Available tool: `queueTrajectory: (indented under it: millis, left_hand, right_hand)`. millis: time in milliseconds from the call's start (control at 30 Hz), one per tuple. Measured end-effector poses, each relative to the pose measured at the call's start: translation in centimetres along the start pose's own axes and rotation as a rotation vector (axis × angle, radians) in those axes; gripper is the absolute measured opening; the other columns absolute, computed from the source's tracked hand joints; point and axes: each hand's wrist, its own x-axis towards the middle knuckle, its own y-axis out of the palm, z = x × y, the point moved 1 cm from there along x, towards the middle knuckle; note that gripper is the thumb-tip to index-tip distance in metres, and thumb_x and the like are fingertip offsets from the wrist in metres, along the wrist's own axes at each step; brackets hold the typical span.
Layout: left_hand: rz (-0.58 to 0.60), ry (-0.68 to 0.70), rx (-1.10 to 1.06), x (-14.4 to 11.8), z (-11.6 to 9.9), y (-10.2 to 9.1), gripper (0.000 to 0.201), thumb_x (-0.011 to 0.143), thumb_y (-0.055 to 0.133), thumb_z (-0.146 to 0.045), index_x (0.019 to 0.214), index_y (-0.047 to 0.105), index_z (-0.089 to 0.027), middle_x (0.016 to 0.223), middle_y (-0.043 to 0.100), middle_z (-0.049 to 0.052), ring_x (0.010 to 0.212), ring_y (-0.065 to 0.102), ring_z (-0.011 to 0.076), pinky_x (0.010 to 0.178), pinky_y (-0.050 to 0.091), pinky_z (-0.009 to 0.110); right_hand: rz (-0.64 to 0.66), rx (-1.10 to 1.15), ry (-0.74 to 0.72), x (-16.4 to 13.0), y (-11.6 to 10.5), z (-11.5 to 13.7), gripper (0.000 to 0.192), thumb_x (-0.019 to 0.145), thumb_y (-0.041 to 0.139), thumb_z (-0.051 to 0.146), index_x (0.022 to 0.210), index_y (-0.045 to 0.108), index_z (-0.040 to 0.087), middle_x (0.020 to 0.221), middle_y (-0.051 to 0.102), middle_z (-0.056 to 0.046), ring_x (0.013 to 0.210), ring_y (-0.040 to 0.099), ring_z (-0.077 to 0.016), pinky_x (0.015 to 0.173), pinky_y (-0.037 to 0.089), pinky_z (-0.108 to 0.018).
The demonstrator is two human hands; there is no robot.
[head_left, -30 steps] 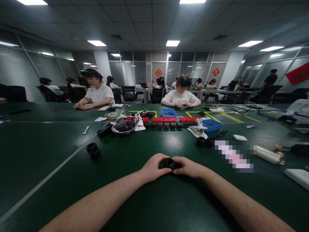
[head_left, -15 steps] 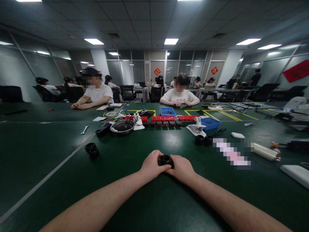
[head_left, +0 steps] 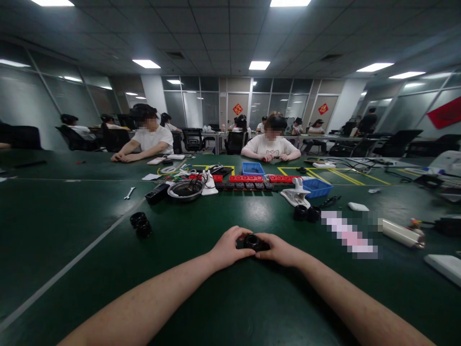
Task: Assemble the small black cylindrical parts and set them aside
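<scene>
My left hand and my right hand meet over the green table in front of me. Between them is a black round part with a ring-shaped opening facing up; its exact kind does not show. The left thumb and fingers close on its left side, and the right thumb and fingers hold the right side. Its lower portion is partly hidden by the fingers. Similar black cylindrical parts stand in a pair on the left, and two more black round parts sit at the right.
Beyond my hands lie a round metal-rimmed dish, red socket strips, a white clamp base and a blue tray. A wrench lies left; a pale cylinder lies right. Two people sit opposite.
My hands have spread slightly apart around the black round part, so more of it shows. The whole view has shifted a little as my head moved.
</scene>
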Motion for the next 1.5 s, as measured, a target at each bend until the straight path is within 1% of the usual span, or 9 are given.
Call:
queueTrajectory:
  millis: [100, 233, 500, 600, 733, 867, 933, 1300, 1500]
  left_hand:
    - [0.004, 0.002, 0.004, 0.0, -0.1, 0.0, 0.036, 0.063, 0.064, -0.034, 0.094, 0.053, -0.020, 0.086, 0.050, 0.002, 0.077, 0.048, 0.0152, 0.064, 0.039, 0.024]
    - [-0.026, -0.033, 0.037, 0.0, -0.3, 0.3, 0.036, 0.059, 0.066, -0.037, 0.088, 0.053, -0.018, 0.083, 0.049, 0.001, 0.075, 0.048, 0.0156, 0.062, 0.038, 0.024]
    - [-0.165, -0.125, 0.095, -0.1, -0.3, 0.8, 0.034, 0.057, 0.067, -0.032, 0.083, 0.052, -0.018, 0.081, 0.048, 0.000, 0.076, 0.048, 0.0170, 0.065, 0.038, 0.027]
    - [-0.146, -0.088, 0.086, 0.0, -0.3, 0.6, 0.033, 0.058, 0.066, -0.031, 0.086, 0.053, -0.019, 0.083, 0.049, 0.001, 0.077, 0.048, 0.0170, 0.065, 0.038, 0.027]
    - [-0.044, -0.009, 0.038, 0.0, -0.1, 0.2, 0.034, 0.063, 0.063, -0.031, 0.095, 0.053, -0.021, 0.085, 0.050, 0.001, 0.076, 0.049, 0.0158, 0.065, 0.039, 0.026]
    - [-0.001, 0.050, 0.006, 0.0, -0.1, -0.1, 0.039, 0.066, 0.061, -0.031, 0.103, 0.051, -0.023, 0.089, 0.051, 0.002, 0.079, 0.049, 0.0156, 0.068, 0.040, 0.025]
    - [0.012, 0.059, 0.000, 0.1, 0.0, -0.1, 0.040, 0.067, 0.061, -0.031, 0.104, 0.051, -0.023, 0.090, 0.050, 0.002, 0.079, 0.049, 0.0154, 0.068, 0.040, 0.025]
    - [0.022, 0.036, -0.001, 0.1, 0.1, 0.1, 0.038, 0.066, 0.061, -0.032, 0.101, 0.052, -0.022, 0.087, 0.049, 0.001, 0.074, 0.048, 0.0140, 0.064, 0.039, 0.023]
    - [-0.082, -0.062, 0.037, 0.1, 0.1, 0.7, 0.037, 0.057, 0.068, -0.033, 0.088, 0.054, -0.018, 0.083, 0.050, 0.001, 0.073, 0.048, 0.0151, 0.062, 0.039, 0.024]
  right_hand:
    - [-0.034, -0.031, 0.027, 0.0, 0.1, -0.3, 0.030, 0.064, 0.060, 0.021, 0.092, 0.052, 0.014, 0.083, 0.056, -0.001, 0.076, 0.051, -0.0153, 0.067, 0.040, -0.026]
    - [-0.160, -0.179, 0.091, 0.2, 0.6, -0.8, 0.029, 0.056, 0.066, 0.027, 0.075, 0.048, 0.015, 0.067, 0.049, 0.003, 0.062, 0.046, -0.0114, 0.052, 0.035, -0.020]
    - [-0.409, -0.655, 0.254, 0.5, 2.6, 0.1, 0.032, 0.059, 0.061, 0.043, 0.072, 0.047, 0.018, 0.068, 0.052, 0.000, 0.060, 0.048, -0.0142, 0.049, 0.027, -0.022]
    - [-0.404, -0.652, 0.212, 0.3, 2.5, 0.2, 0.037, 0.059, 0.061, 0.047, 0.079, 0.050, 0.017, 0.076, 0.055, -0.003, 0.067, 0.051, -0.0171, 0.055, 0.032, -0.024]
    - [-0.283, -0.413, 0.012, 0.0, 1.5, 0.0, 0.056, 0.058, 0.065, 0.040, 0.105, 0.046, 0.018, 0.097, 0.054, -0.006, 0.087, 0.050, -0.0210, 0.072, 0.037, -0.030]
    - [-0.046, -0.152, -0.037, -0.1, 0.2, -0.3, 0.040, 0.067, 0.059, 0.028, 0.104, 0.050, 0.016, 0.097, 0.056, -0.004, 0.086, 0.051, -0.0190, 0.075, 0.039, -0.031]
    - [0.008, -0.074, -0.023, -0.2, -0.2, -0.4, 0.035, 0.068, 0.057, 0.024, 0.102, 0.051, 0.015, 0.094, 0.057, -0.003, 0.083, 0.052, -0.0178, 0.073, 0.041, -0.029]
    - [-0.030, -0.084, -0.014, 0.1, -0.1, -0.5, 0.030, 0.066, 0.059, 0.020, 0.094, 0.054, 0.014, 0.086, 0.056, -0.002, 0.077, 0.051, -0.0159, 0.067, 0.040, -0.026]
    - [-0.247, -0.380, 0.136, 0.4, 1.1, -0.8, 0.031, 0.057, 0.065, 0.036, 0.074, 0.049, 0.015, 0.067, 0.052, 0.001, 0.061, 0.047, -0.0131, 0.050, 0.032, -0.021]
